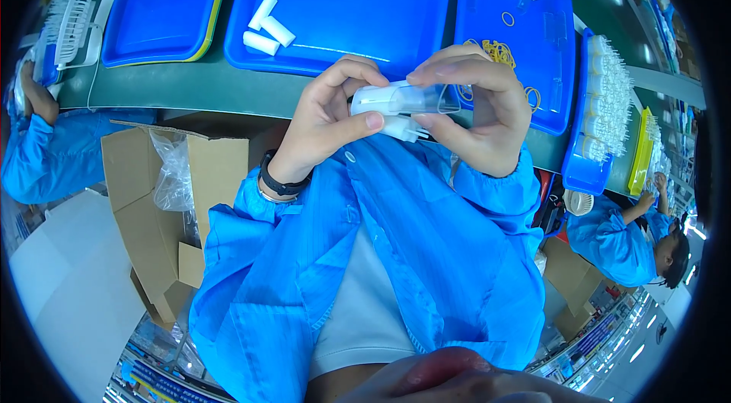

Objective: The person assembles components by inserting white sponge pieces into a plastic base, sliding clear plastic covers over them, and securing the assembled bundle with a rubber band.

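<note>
Both hands meet above the edge of the green counter (190, 87). The left hand (327, 125) pinches a white plastic part (381, 100) between thumb and fingers, while the right hand (480, 110) grips the clear plastic sleeve (434, 100) around that part (its end is see-through). Behind them lies a blue tray (335, 7) holding white cylinders (266, 26).

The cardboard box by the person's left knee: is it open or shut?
Open: the brown cardboard box has its flaps up, with a clear plastic bag showing inside.
</note>
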Available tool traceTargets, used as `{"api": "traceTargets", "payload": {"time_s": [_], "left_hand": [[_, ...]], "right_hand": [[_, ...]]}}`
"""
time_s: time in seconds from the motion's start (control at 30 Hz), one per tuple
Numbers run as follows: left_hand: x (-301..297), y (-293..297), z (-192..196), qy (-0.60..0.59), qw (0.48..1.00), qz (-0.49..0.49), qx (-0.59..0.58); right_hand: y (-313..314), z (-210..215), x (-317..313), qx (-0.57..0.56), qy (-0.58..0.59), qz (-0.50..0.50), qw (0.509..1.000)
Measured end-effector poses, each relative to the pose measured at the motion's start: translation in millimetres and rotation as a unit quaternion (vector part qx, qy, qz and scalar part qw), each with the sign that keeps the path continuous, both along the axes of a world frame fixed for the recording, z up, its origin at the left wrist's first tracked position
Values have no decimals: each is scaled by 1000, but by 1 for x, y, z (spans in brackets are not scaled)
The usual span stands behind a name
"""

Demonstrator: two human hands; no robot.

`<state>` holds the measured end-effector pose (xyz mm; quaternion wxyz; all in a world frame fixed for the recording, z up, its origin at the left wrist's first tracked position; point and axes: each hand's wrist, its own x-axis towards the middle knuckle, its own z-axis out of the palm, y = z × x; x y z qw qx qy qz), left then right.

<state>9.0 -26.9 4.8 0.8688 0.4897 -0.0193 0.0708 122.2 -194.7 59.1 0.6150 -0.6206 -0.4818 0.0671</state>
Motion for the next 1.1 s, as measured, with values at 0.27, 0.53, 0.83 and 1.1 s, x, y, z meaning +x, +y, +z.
{"api": "traceTargets", "payload": {"time_s": [0.27,0.53,0.83,1.1], "left_hand": [[-1,-2,-1,-13,1000,-8,14],[-1,2,-6,-33,997,14,74],[-1,-2,-3,-30,998,19,49],[-1,-3,0,-26,997,21,65]], "right_hand": [[9,9,-1,-18,-107,15,994],[-5,12,2,-5,-107,0,994],[-17,20,5,-92,-154,11,984],[-16,6,2,-8,-183,-12,983]]}}
